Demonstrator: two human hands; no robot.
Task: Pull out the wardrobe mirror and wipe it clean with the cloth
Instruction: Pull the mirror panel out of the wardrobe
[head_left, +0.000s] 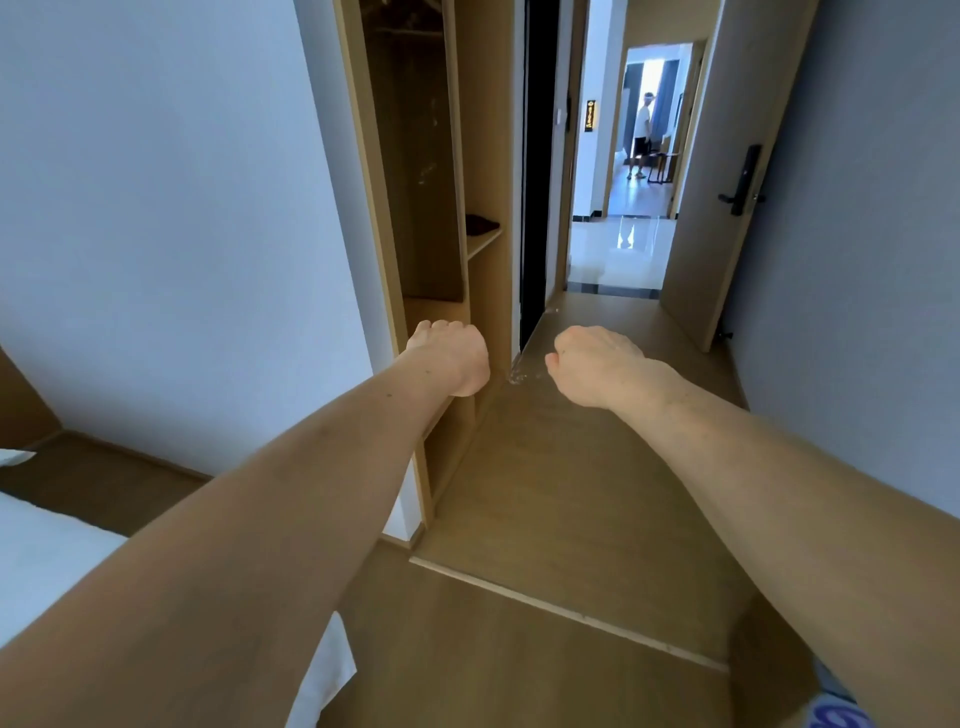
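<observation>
The open wooden wardrobe (462, 156) stands ahead on the left, with a tall hanging bay and a narrow shelf section. A dark folded cloth (482, 224) lies on the shelf (485, 243). No mirror face shows plainly. My left hand (449, 356) is stretched out in front of the wardrobe's lower frame, fingers curled into a fist, holding nothing. My right hand (597, 364) is held out beside it over the floor, fingers curled under, also holding nothing. Neither hand touches the wardrobe.
A dark narrow opening (539, 166) is just right of the wardrobe. The room door (727, 171) stands open on the right, onto a corridor where a person (641, 137) stands far off. A white bed (47, 561) is at lower left. Wooden floor (561, 493) lies ahead.
</observation>
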